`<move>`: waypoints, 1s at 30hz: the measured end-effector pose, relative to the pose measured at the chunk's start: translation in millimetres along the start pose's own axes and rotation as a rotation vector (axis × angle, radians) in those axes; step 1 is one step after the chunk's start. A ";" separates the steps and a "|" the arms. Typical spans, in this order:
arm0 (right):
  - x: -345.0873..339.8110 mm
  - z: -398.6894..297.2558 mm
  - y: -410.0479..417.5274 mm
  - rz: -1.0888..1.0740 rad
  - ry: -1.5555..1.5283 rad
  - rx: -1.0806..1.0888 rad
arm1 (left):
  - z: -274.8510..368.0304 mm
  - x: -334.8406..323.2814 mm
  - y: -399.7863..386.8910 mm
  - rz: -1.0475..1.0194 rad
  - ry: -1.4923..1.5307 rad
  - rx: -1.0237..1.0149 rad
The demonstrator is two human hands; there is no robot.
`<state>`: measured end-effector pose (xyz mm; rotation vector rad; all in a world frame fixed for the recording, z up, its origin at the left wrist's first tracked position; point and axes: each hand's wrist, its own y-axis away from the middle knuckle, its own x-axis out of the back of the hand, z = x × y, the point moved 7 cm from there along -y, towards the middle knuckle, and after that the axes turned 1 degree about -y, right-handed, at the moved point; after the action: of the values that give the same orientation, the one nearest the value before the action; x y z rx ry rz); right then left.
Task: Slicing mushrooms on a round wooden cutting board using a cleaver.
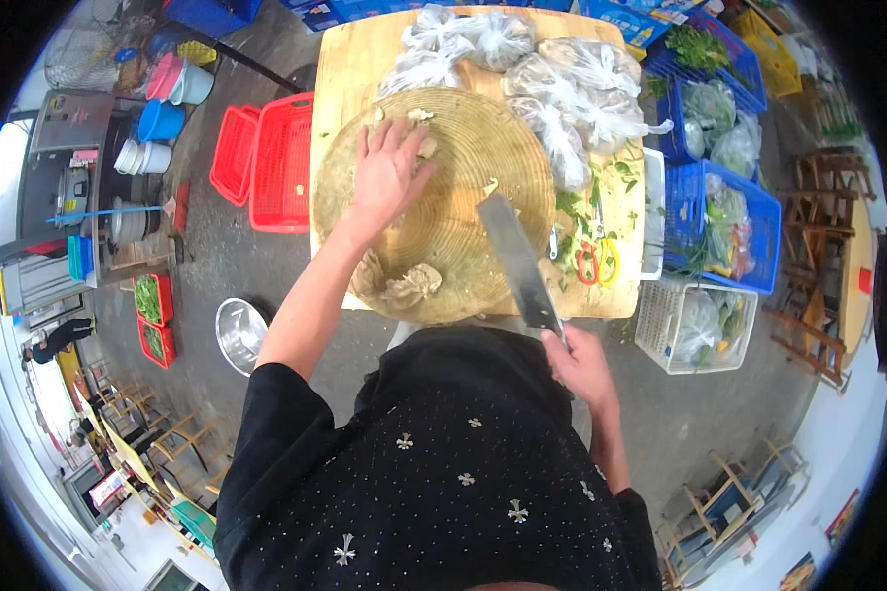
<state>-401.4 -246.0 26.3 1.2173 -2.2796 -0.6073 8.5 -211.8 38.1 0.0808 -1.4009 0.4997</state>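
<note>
My left hand (390, 166) lies palm down on the round wooden chopping block (480, 258), fingers spread. Pale chopped pieces (427, 146), apparently mushroom, show beside and beyond its fingertips; whatever is under the palm is hidden. In my right hand (582, 363) is the handle of a cleaver (519, 258), held near my body at the block's right side. The blade points away from me over the block, close to a small pale scrap (491, 186). Greyish-brown mushroom clusters (414, 287) rest on the near left part of the block.
Tied plastic bags (576, 89) fill the table's far side. Scissors with red and yellow handles (597, 262) lie among leaf scraps on the right. Red baskets (284, 214) stand left, a steel bowl (241, 336) on the floor, blue crates (765, 258) and a white crate (691, 362) right.
</note>
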 end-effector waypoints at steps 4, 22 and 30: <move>-31.2 -18.1 -34.1 -0.113 0.169 0.101 | -14.6 -19.4 7.4 -0.041 -0.116 -0.024; 73.9 33.3 35.6 0.755 0.282 0.137 | -90.0 7.4 61.7 -0.132 0.424 0.461; 9.9 -9.0 10.5 -0.105 -0.035 -0.078 | -88.2 1.7 79.4 -0.099 0.508 0.605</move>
<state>-407.4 -250.6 41.5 1.3045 -2.2086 -0.7549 59.6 -110.0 4.7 0.4761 -0.7133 0.7856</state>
